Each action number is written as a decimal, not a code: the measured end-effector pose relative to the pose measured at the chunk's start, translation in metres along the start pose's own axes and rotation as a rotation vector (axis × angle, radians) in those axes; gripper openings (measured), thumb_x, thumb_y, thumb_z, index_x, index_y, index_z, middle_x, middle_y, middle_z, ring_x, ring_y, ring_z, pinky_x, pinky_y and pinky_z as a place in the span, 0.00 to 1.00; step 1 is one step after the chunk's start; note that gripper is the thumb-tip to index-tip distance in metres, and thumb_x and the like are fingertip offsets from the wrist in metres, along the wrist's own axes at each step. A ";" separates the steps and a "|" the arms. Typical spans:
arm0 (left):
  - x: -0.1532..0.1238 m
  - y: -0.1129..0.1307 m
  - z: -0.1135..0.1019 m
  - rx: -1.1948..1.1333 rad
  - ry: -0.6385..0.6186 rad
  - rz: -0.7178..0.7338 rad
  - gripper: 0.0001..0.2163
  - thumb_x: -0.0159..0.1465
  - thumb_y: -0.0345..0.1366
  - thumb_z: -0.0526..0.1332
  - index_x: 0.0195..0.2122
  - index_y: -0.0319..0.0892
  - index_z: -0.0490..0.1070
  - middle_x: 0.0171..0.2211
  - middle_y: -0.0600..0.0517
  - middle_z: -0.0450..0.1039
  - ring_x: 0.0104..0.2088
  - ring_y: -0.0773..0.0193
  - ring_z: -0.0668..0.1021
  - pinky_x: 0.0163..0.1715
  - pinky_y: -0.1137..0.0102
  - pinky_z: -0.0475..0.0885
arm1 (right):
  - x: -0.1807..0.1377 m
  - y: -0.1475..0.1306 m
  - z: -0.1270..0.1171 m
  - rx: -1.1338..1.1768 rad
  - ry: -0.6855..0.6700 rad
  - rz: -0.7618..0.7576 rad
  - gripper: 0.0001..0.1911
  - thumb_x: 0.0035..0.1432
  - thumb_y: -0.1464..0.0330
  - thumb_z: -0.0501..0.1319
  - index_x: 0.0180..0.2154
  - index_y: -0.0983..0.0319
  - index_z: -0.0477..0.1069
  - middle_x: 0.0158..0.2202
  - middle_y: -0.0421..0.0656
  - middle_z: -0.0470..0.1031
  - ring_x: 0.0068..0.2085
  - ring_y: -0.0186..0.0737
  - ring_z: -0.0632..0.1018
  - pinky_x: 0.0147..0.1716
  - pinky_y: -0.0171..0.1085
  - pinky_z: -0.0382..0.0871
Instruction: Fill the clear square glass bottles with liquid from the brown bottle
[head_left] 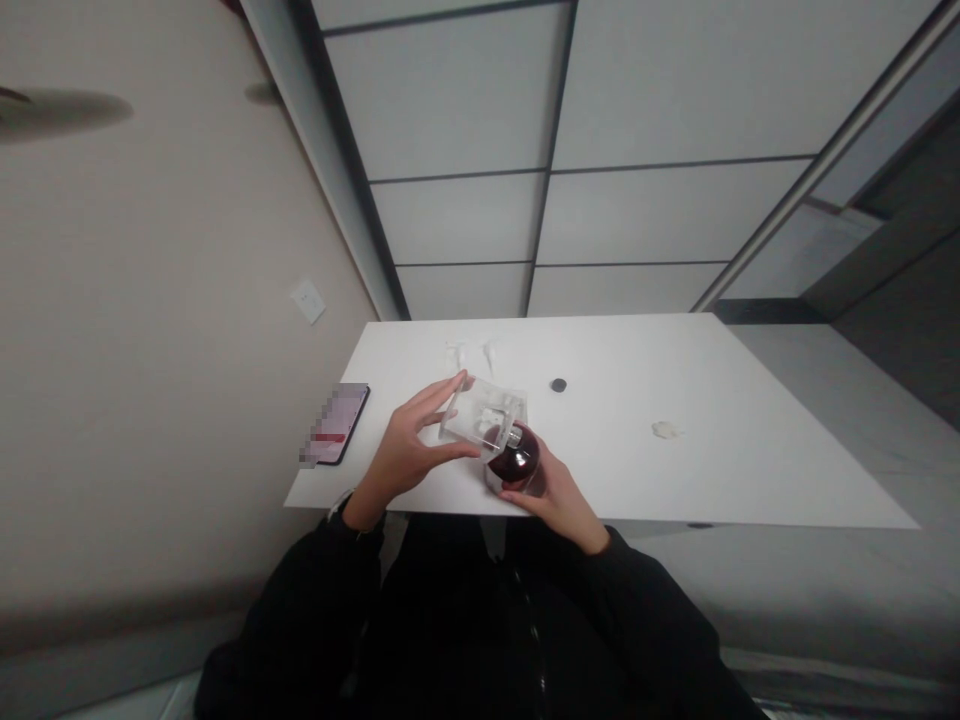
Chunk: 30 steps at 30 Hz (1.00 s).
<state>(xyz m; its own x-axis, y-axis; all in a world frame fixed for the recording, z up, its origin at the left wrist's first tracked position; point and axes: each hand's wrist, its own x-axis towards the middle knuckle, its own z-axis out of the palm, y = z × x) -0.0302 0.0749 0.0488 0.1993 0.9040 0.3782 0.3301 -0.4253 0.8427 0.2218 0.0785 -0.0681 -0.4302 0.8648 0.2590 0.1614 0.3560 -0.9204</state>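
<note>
My left hand [409,445] grips a clear, square-sided container [469,410] between thumb and fingers, tilted over toward the right. Wrapped around the side of a round, dark red glass bottle [514,460] is my right hand [559,495]. The bottle's short clear neck [514,436] points up and meets or overlaps the container's lower right edge; I cannot tell whether they touch. Both are held above the front edge of the white table [600,480]. What is inside the container is too blurred to tell.
A phone [349,425] lies at the table's left edge. Beyond my hands are a small dark disc [559,385] and small whitish pieces [489,355]. A pale crumpled scrap [666,430] lies to the right. A wall with a socket [308,301] stands left, panelled doors [465,220] behind.
</note>
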 end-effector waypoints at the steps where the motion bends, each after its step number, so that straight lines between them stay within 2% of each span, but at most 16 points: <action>1: 0.002 0.002 -0.002 0.044 -0.017 0.028 0.42 0.57 0.51 0.78 0.70 0.48 0.68 0.66 0.38 0.73 0.67 0.46 0.76 0.58 0.50 0.81 | 0.000 0.000 0.000 0.001 0.001 -0.001 0.50 0.57 0.58 0.76 0.74 0.54 0.56 0.72 0.53 0.68 0.72 0.59 0.70 0.73 0.59 0.60; 6: 0.011 0.013 -0.010 0.267 -0.071 0.166 0.39 0.61 0.53 0.75 0.71 0.49 0.67 0.65 0.40 0.75 0.66 0.48 0.77 0.66 0.48 0.75 | 0.000 0.003 0.001 0.005 -0.003 -0.013 0.50 0.57 0.57 0.76 0.74 0.53 0.56 0.73 0.52 0.67 0.73 0.59 0.69 0.74 0.60 0.59; 10: 0.016 0.021 -0.013 0.348 -0.107 0.238 0.38 0.62 0.54 0.73 0.71 0.48 0.67 0.64 0.39 0.76 0.64 0.48 0.79 0.65 0.50 0.76 | -0.001 0.006 0.001 0.004 0.006 -0.024 0.51 0.57 0.57 0.77 0.74 0.53 0.56 0.73 0.52 0.66 0.73 0.59 0.68 0.74 0.60 0.59; 18: 0.020 0.040 -0.015 0.513 -0.156 0.313 0.37 0.65 0.54 0.71 0.72 0.46 0.66 0.65 0.39 0.74 0.65 0.48 0.78 0.66 0.55 0.75 | -0.001 0.003 0.000 0.006 0.002 0.005 0.51 0.57 0.58 0.77 0.74 0.53 0.55 0.73 0.53 0.66 0.73 0.59 0.68 0.74 0.60 0.60; 23: 0.024 0.050 -0.017 0.590 -0.205 0.328 0.37 0.67 0.54 0.69 0.72 0.44 0.65 0.65 0.37 0.74 0.64 0.47 0.78 0.64 0.54 0.76 | -0.001 0.002 0.000 0.015 -0.004 0.019 0.52 0.57 0.57 0.77 0.75 0.52 0.54 0.73 0.52 0.67 0.73 0.59 0.68 0.74 0.61 0.59; 30: 0.031 0.064 -0.015 0.665 -0.264 0.343 0.36 0.67 0.49 0.71 0.72 0.46 0.64 0.65 0.38 0.74 0.64 0.47 0.78 0.63 0.55 0.76 | -0.002 -0.002 0.001 0.054 0.012 0.066 0.51 0.56 0.57 0.77 0.73 0.54 0.57 0.69 0.53 0.72 0.71 0.62 0.71 0.71 0.62 0.64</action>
<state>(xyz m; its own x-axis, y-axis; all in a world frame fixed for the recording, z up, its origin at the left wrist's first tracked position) -0.0165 0.0762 0.1198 0.5746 0.7133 0.4014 0.6761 -0.6900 0.2584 0.2216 0.0764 -0.0673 -0.4090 0.8903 0.2001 0.1413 0.2785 -0.9500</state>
